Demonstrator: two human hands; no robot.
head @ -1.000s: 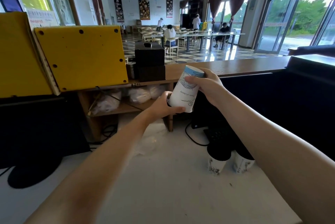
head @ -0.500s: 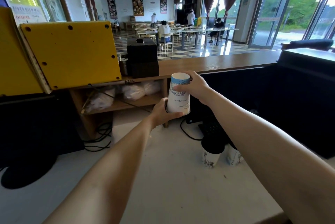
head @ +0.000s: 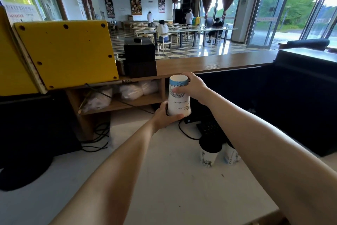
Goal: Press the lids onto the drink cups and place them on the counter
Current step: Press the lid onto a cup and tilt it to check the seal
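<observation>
One inverted cup [head: 179, 101], left grip [head: 163, 117] clasping its bottom, right grip [head: 194, 87] clasping top

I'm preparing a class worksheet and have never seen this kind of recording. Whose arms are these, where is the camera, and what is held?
No machine here: a person wears a wide-angle camera on the head, so every picture looks forward and down along their own bare arms. The left hand grips the wide lower end of a white paper cup; the right hand grips near its narrow top. Its print reads upside down. On the white worktop stand a black-lidded cup and a second cup, partly behind the right arm. Beyond runs a wooden counter.
</observation>
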